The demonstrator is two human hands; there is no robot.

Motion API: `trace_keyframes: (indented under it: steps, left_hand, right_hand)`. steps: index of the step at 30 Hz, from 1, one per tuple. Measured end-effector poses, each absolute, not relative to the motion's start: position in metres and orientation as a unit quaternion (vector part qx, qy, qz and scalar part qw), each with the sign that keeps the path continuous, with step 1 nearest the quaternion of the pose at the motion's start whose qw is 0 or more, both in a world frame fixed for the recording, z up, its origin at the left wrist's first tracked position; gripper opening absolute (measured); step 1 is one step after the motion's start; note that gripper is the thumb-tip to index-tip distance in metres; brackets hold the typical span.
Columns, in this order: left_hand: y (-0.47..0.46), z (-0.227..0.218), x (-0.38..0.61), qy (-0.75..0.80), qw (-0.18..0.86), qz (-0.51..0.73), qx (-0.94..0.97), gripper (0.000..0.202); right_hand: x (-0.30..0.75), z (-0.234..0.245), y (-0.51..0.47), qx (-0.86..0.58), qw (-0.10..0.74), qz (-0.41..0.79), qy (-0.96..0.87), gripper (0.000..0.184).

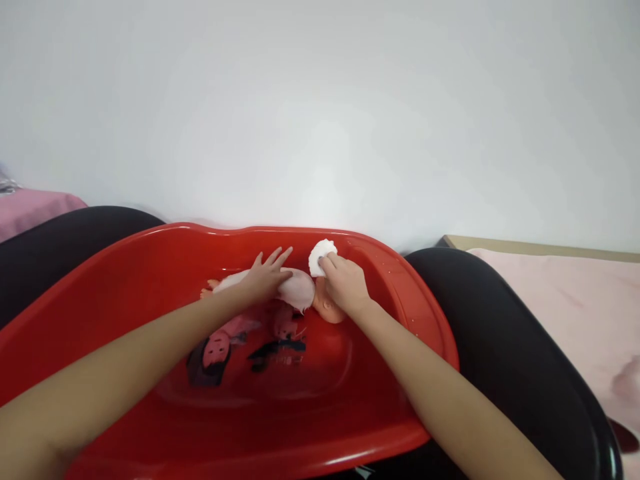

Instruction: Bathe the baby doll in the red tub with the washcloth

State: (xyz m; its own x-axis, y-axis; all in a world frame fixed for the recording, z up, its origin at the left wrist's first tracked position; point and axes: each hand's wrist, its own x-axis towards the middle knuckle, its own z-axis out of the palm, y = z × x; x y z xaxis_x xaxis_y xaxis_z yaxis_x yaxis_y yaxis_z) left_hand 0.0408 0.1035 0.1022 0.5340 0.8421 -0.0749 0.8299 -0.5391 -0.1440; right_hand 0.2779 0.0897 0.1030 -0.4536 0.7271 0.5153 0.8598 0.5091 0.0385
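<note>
A baby doll lies on its back or side in a red baby bathtub [320, 420], its body wrapped in white cloth [296, 291]. The doll's head [327, 309] points right and its small feet point left. Over the doll's middle lies my left hand [265, 277], fingers spread, seemingly resting on the wrap. My right hand [346, 283] is at the doll's head, pinching a small white cloth [320, 257] with a crinkled edge. The right hand hides part of the doll's head and face.
Black chair-like shapes flank the tub at the left [80, 233] and right [500, 333]. A pale pink sheet [560, 293] lies at the far right, and pink fabric [40, 208] at the far left. A white wall [320, 120] rises behind. Cartoon prints mark the tub floor.
</note>
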Motion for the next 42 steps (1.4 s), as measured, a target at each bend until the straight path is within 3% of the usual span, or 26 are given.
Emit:
trace_keyframes:
  steps: [6,10,17,20,24,34,39,42]
  left_hand:
    - [0.150,0.134,0.059,-0.524,-0.046,0.163,-0.835,0.056]
    - [0.170,0.138,0.058,-0.525,-0.064,0.182,-0.829,0.058]
    - [0.186,0.136,0.049,-0.552,-0.046,0.127,-0.823,0.065]
    - [0.191,0.133,0.045,-0.547,-0.046,0.096,-0.830,0.059]
    - [0.199,0.125,0.037,-0.514,-0.060,0.048,-0.855,0.062]
    - [0.213,0.110,0.039,-0.478,-0.082,-0.032,-0.874,0.067]
    - [0.217,0.103,0.045,-0.474,-0.054,-0.032,-0.878,0.067]
    - [0.217,0.104,0.047,-0.477,-0.065,-0.044,-0.875,0.072]
  right_hand:
    - [0.278,0.088,0.090,-0.405,0.224,-0.181,-0.868,0.016]
    - [0.279,0.085,0.090,-0.409,0.229,-0.183,-0.864,0.008]
    - [0.280,0.092,0.080,-0.364,0.229,-0.211,-0.878,0.011]
    - [0.282,0.094,0.076,-0.343,0.205,-0.209,-0.892,0.016]
    - [0.285,0.094,0.074,-0.382,0.144,-0.193,-0.892,0.018]
    - [0.298,0.102,0.071,-0.454,0.112,-0.193,-0.863,0.023]
    - [0.289,0.111,0.066,-0.341,0.112,-0.226,-0.906,0.019]
    - [0.272,0.121,0.068,-0.220,0.062,-0.231,-0.946,0.025]
